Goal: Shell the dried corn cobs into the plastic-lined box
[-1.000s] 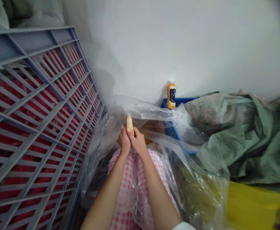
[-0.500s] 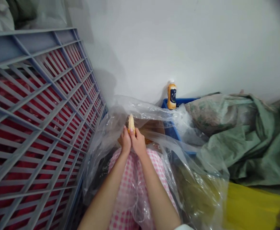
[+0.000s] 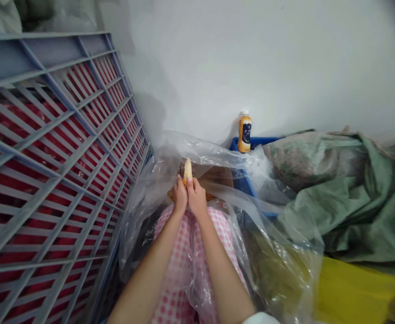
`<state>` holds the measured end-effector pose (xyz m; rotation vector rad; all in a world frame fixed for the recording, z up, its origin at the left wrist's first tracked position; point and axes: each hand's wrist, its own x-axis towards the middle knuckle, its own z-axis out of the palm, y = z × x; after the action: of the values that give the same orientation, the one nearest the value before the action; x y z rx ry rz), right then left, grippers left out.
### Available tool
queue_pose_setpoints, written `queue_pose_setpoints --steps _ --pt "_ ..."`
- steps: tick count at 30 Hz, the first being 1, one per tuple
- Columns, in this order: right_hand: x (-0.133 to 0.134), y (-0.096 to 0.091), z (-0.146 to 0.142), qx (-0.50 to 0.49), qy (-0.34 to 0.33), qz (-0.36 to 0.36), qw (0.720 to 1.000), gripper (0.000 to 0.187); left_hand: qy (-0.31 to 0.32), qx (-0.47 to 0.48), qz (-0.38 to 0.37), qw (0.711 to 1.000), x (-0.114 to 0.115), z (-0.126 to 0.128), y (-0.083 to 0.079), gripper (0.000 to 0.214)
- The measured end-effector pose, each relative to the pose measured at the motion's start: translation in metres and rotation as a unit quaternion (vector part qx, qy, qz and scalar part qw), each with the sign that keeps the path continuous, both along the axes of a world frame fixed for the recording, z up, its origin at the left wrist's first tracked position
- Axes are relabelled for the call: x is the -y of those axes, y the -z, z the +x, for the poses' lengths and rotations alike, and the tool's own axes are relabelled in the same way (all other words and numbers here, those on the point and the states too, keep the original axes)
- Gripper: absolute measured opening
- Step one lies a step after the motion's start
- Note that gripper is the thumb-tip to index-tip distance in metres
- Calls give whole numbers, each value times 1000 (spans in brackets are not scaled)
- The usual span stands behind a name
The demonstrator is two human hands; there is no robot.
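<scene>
Your left grip (image 3: 180, 196) and right grip (image 3: 197, 198) both pinch the tapered pale-yellow corn cob (image 3: 188, 169), tip toward twelve o'clock; orange plastic bottle (image 3: 244, 133) with dark label at its two o'clock.

- Hands: 2 tot., i.e. 1 L hand (image 3: 179, 195) + 1 R hand (image 3: 197, 196)
- Cob (image 3: 188, 170): 1 pc
- Kernels (image 3: 210, 197): several, too small to count, no exact no.
- Bottle (image 3: 245, 133): 1
- Crate (image 3: 58, 48): 1 lg. one for sure; lower L edge unclear, can't tell if a 2nd
- Blue bin (image 3: 243, 183): 1 vis.
- Cardboard (image 3: 219, 175): 1 pc vis., partly hidden
- Patterned sack (image 3: 305, 157): 1 vis.
- Green cloth (image 3: 356, 211): min. 1, folds hide exact qty
- Yellow sheet (image 3: 352, 288): 1
- Clear plastic (image 3: 139, 211): min. 1 sheet, layers overlap, exact qty n/k
- Sleeve (image 3: 261, 318): 1 vis.
- Trouser legs (image 3: 215, 225): 2
</scene>
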<state>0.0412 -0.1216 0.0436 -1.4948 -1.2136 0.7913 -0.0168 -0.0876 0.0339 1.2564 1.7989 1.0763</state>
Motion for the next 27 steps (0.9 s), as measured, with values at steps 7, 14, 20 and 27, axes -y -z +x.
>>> queue_pose_setpoints --steps 7,14,20,27 --pt "0 0 0 10 8 -10 1000 38 -34 19 -25 999 2 5 -8 41" --pt "-1 1 1 5 10 -4 1000 38 -26 -2 -26 999 1 6 -5 39" --pt "-1 3 1 8 19 -4 1000 40 -35 2 -29 999 1 6 -6 38" --pt "-1 3 0 14 26 -4 1000 40 -31 6 -36 999 2 6 -7 40"
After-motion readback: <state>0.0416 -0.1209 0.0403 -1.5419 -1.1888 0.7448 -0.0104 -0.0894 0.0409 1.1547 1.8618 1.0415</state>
